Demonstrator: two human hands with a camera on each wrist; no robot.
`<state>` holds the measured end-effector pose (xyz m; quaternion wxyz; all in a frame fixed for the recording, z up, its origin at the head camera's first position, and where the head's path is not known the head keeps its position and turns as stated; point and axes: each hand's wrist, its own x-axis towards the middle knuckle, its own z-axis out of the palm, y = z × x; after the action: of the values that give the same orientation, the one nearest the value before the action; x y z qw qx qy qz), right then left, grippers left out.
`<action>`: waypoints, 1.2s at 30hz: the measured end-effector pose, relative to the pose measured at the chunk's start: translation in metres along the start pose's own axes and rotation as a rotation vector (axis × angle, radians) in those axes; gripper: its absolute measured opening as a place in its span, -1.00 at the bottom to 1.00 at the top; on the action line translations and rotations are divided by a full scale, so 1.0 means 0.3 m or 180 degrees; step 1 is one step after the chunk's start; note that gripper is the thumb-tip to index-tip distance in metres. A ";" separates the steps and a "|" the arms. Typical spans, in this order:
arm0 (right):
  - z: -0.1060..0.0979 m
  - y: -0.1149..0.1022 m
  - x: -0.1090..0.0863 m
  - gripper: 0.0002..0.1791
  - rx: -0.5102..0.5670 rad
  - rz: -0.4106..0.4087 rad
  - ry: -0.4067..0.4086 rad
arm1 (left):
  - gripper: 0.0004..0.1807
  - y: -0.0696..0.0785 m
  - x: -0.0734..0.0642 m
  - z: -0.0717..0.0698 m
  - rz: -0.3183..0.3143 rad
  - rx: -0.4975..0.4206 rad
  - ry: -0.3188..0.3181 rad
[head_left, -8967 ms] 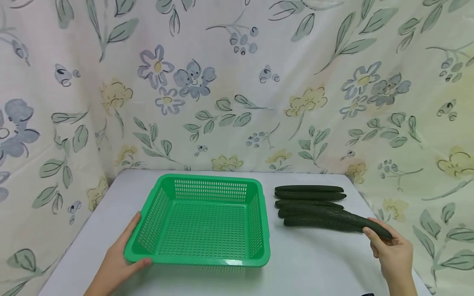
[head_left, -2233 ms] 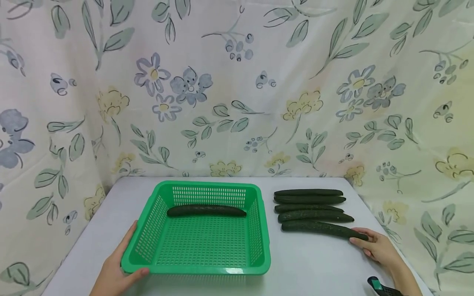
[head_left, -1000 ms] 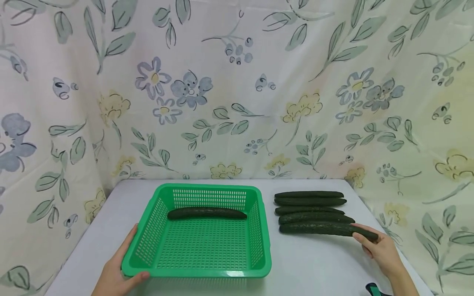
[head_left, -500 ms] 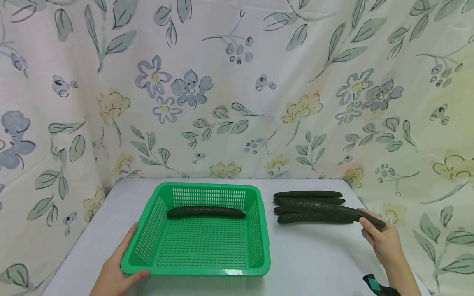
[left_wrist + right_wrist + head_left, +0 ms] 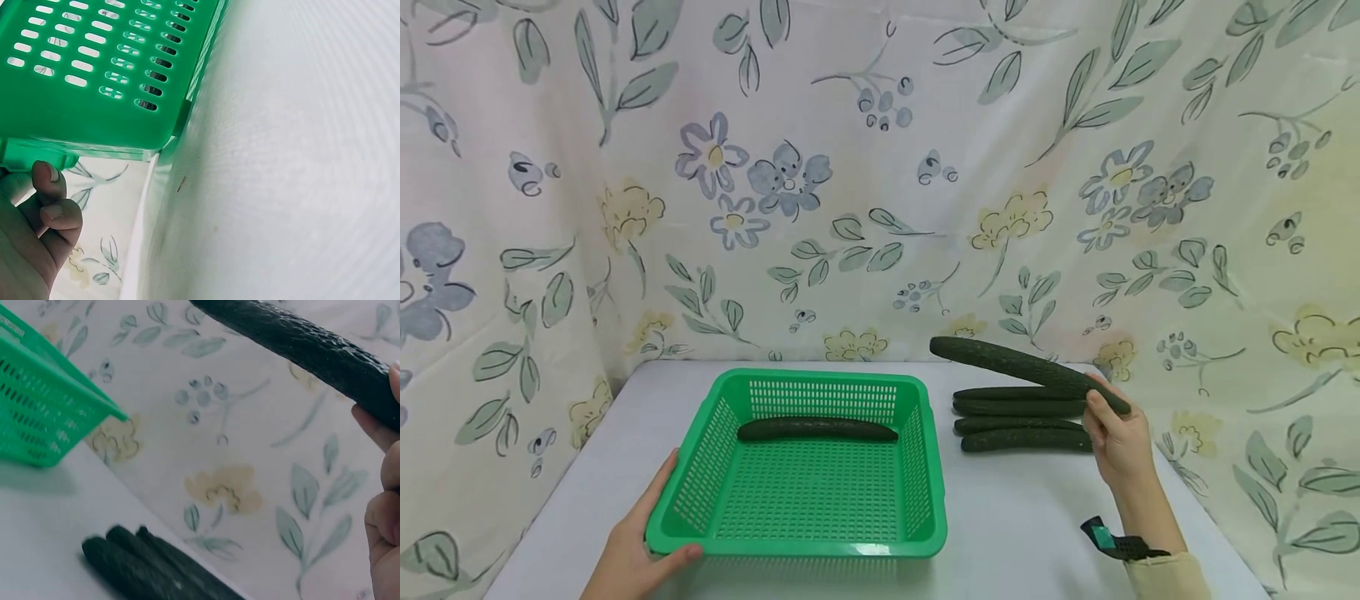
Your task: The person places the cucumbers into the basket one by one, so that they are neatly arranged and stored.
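Note:
My right hand (image 5: 1122,437) pinches one end of a long dark green cucumber (image 5: 1011,362), thumb in front and fingers behind. The cucumber is raised above the table, its free end pointing left and slightly up; the right wrist view shows its bumpy skin (image 5: 306,347). At the near left corner of a green plastic basket (image 5: 790,548), my left hand (image 5: 628,546) holds the rim, with the thumb along the front edge. Curled fingertips (image 5: 53,212) show below the basket's rim in the left wrist view. Another cucumber (image 5: 816,428) lies crosswise at the back of the basket.
Several more cucumbers (image 5: 1026,439) lie side by side on the white table (image 5: 1000,517), right of the basket. A floral curtain (image 5: 880,250) hangs behind the table and at both sides. A black and teal strap (image 5: 1116,542) is on my right wrist.
Nine seconds ago the basket was empty; a cucumber now lies in it. Over the last second my right hand has lifted another from the front of the row, up and left. The left hand stays put.

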<state>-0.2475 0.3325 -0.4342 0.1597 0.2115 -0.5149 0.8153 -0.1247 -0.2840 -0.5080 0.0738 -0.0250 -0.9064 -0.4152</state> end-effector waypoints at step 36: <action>0.807 0.228 0.193 -0.66 -0.0077 0.0249 -0.0120 | 0.36 0.012 -0.008 -0.002 0.0112 0.0027 0.0082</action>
<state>-0.2862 0.0867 -0.3655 0.1205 0.2046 -0.5355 0.8105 -0.1217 -0.2820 -0.5054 0.0928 -0.0353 -0.9066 -0.4103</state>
